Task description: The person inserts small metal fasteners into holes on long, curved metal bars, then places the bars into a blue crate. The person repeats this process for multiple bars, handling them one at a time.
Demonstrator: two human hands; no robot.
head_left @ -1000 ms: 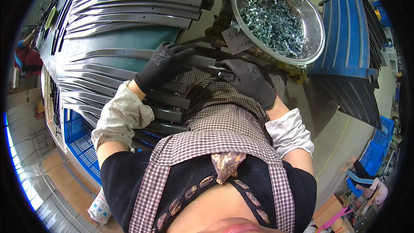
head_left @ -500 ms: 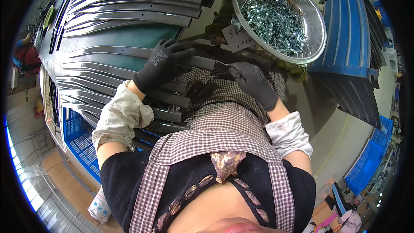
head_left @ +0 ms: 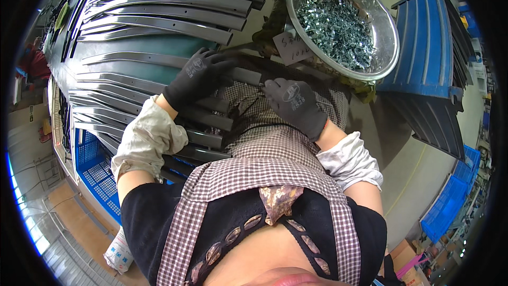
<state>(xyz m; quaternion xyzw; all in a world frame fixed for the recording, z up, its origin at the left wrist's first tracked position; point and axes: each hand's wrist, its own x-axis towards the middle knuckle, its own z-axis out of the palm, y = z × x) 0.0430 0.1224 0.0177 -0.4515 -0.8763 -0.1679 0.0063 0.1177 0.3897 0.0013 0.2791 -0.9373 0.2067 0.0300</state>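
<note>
My left hand (head_left: pixel 197 78), in a dark work glove, is closed over a long dark metal strip (head_left: pixel 246 76) near its right end. The strip's end sticks out past the fingers, above my checked apron. Just right of that end is my right hand (head_left: pixel 297 105), gloved alike, its fingers curled and closed close to the strip's tip. Whatever those fingertips hold is hidden. More dark strips (head_left: pixel 203 139) lie side by side below my left hand, their ends over my lap. A steel bowl (head_left: pixel 389 37) of small shiny metal clips (head_left: pixel 336 32) stands beyond my right hand.
Rows of dark strips (head_left: pixel 174 2) cover the far part of the green-topped table (head_left: pixel 143 53). A handwritten card (head_left: pixel 290 47) leans by the bowl. A large blue bin (head_left: pixel 423 37) stands to the right. Blue crates (head_left: pixel 100 175) sit at lower left and right.
My right hand has moved left and slightly down, closer to the strip's end; the small metal piece seen at its fingertips is now hidden. My left hand has barely moved on the strip.
</note>
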